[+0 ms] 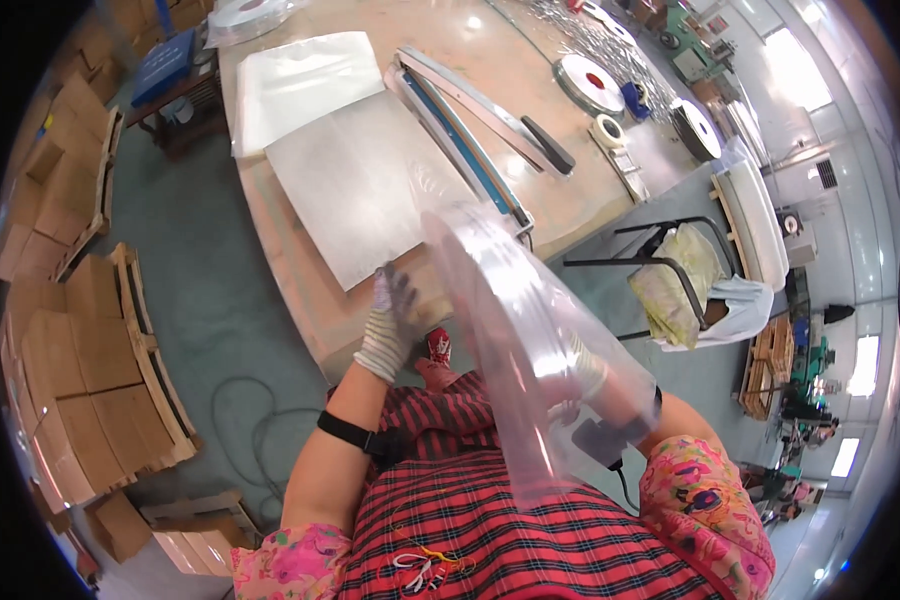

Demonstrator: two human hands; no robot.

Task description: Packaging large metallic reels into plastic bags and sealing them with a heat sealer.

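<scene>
Left hand [394,308] by grey sheet [360,185], fingers slightly apart; right hand [586,370] behind clear plastic film [505,275], grip unclear

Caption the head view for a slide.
Gloved left hand near a gray sheet on a workbench; right hand seen through curved, clear plastic.

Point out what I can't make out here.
Head view: exact pose of the pale-gloved right hand, obscured by glare on the clear, glossy plastic film.
Head view: anything beneath the flat, grey rectangular sheet, which hides it.
Head view: the rest of the round white roll, cut off by the top edge.
Head view: contents of the stacked brown cardboard boxes, hidden by their walls.
</scene>
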